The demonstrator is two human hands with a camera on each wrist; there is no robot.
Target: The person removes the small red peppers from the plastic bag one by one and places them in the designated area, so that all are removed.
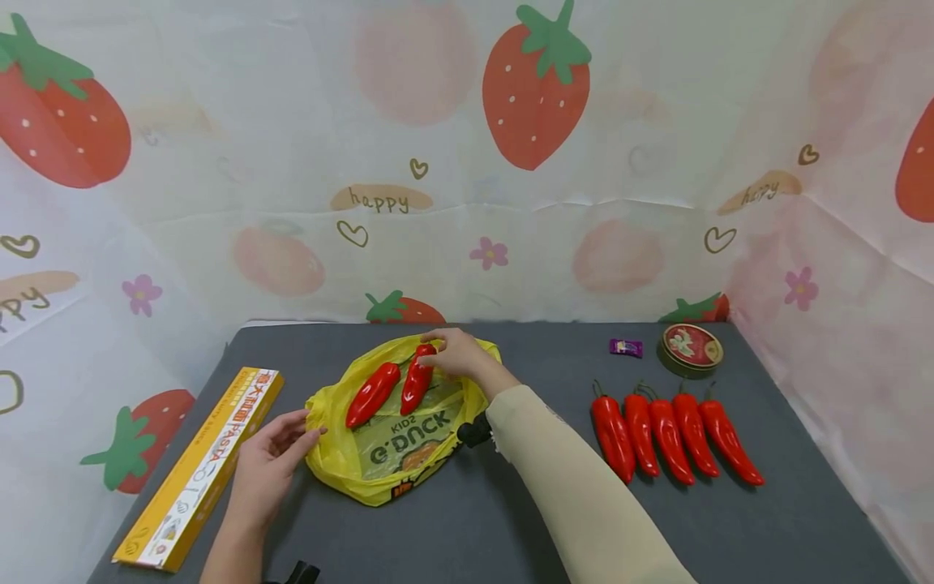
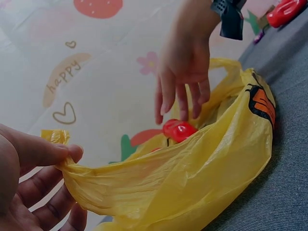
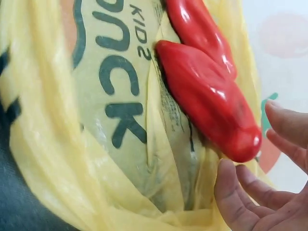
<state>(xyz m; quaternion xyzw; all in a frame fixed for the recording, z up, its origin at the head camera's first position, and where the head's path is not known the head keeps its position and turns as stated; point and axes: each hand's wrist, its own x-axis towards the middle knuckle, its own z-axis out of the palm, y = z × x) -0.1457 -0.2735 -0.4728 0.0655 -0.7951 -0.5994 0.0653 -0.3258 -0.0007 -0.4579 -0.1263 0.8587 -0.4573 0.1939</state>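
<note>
A yellow plastic bag (image 1: pixel 332 466) lies spread on the table, its mouth wide. Inside it are two glossy red chili peppers: the left chili pepper (image 1: pixel 373 396) and the right chili pepper (image 1: pixel 416 388). My left hand (image 1: pixel 268 464) pinches the bag's left rim between thumb and forefinger, which the left wrist view shows as a pulled-up edge (image 2: pixel 72 166). Over the bag's far side, my right hand (image 1: pixel 461 355) hangs with its fingers spread apart. In the right wrist view its fingers (image 3: pixel 228 185) sit right by the end of the nearer pepper (image 3: pixel 207 91), not wrapped round it.
Several red chili peppers (image 1: pixel 667 438) lie in a row at the right. Behind them are a round red tin (image 1: pixel 691 347) and a small purple packet (image 1: pixel 626 348). A long yellow pasta box (image 1: pixel 200 470) lies along the table's left side. A strawberry-print curtain (image 1: pixel 467 162) hangs behind the table.
</note>
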